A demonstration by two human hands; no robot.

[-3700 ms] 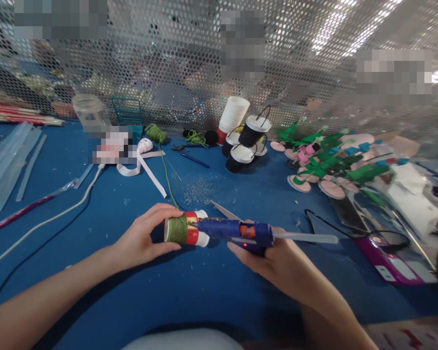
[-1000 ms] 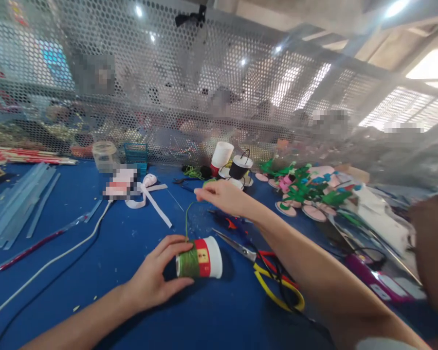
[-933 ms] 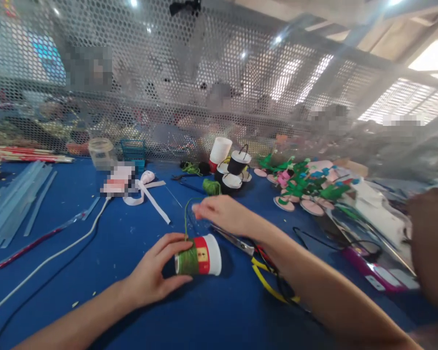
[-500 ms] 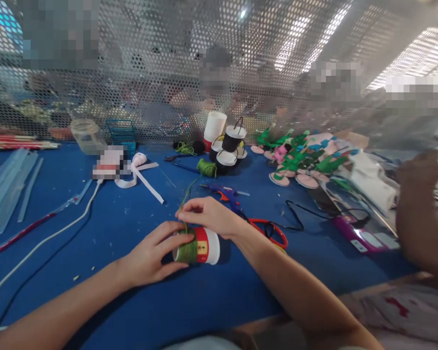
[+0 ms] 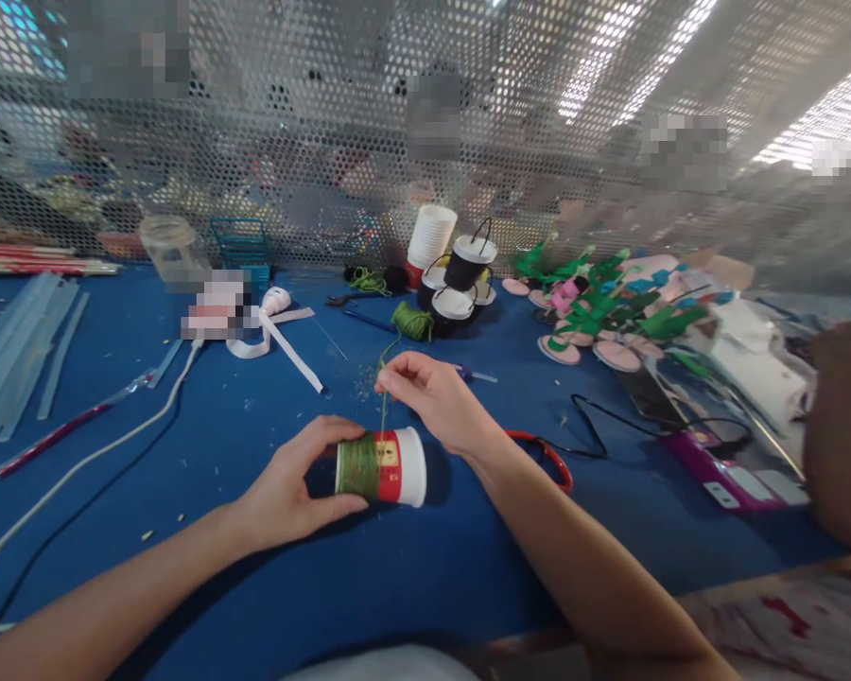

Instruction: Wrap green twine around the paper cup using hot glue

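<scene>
My left hand grips a paper cup lying on its side, thumb below and fingers above. Green yarn is wound around the cup's base half; the red band and white rim end stay bare. Just above the cup, my right hand pinches the yarn strand, which runs taut up from the cup. Beyond my fingers the strand leads to a green yarn ball. A glue gun is mostly hidden behind my right hand.
Black cups with handles and a stack of white cups stand at the back. Green felt plants crowd the right, near a purple box and another person's arm. White ribbon and a white cable lie left.
My right hand has moved up and right from the cup, drawing the yarn strand taut. The left fingers have shifted back on the cup. The view has shifted slightly.
</scene>
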